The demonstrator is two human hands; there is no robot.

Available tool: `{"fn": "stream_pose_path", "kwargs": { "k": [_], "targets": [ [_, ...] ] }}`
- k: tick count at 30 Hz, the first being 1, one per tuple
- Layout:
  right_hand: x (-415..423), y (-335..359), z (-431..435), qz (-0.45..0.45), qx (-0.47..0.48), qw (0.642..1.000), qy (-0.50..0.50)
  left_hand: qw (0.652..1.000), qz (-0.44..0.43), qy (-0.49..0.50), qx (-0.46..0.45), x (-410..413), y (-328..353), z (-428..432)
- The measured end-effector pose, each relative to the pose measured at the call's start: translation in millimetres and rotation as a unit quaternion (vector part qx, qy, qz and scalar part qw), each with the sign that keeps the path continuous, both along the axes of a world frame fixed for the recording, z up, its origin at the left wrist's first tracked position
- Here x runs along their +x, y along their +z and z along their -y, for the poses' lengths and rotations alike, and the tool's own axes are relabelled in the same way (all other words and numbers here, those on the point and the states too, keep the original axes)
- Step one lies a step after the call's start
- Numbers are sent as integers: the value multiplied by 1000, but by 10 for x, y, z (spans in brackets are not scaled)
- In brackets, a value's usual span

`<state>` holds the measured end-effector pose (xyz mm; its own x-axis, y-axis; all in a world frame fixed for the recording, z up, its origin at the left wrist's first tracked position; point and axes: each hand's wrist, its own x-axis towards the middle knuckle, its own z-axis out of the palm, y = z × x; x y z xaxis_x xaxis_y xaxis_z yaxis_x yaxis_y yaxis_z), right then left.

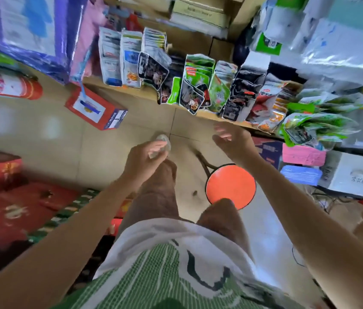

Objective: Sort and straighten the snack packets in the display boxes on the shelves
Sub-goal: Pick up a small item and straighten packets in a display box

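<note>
A tan tiled floor (42, 141) fills the middle of the view, seen from above past the person's green-and-white shirt (153, 275). Along its far edge runs a low wooden shelf (131, 94) carrying a row of open display boxes (255, 62) packed with upright snack packets (195, 76). At the shelf's right end, green packets (314, 128) lie loose and fanned out. A red carton (96, 109) sits tilted on the floor near the shelf's left end. A round orange stool (230, 186) stands nearer the person. The right hand (234, 141) hovers just short of the shelf edge, grip open, fingers straight, holding nothing. The left hand (145, 159) has its grip closed round a small pale crumpled wrapper (164, 141).
</note>
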<state>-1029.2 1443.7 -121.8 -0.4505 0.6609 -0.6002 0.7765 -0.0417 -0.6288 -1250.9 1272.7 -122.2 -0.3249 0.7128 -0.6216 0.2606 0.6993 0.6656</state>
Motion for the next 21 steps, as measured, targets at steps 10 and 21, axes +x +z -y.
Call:
{"fn": "stream_pose_path", "kwargs": {
  "k": [10,21],
  "targets": [
    [-421,-294,-428,34,45,998,-32,991,-10,-64,116,-432,-689,-965],
    [-659,-1594,-627,44,130,989,57,936,-258,34,237,-352,-1912,-1142]
  ]
}}
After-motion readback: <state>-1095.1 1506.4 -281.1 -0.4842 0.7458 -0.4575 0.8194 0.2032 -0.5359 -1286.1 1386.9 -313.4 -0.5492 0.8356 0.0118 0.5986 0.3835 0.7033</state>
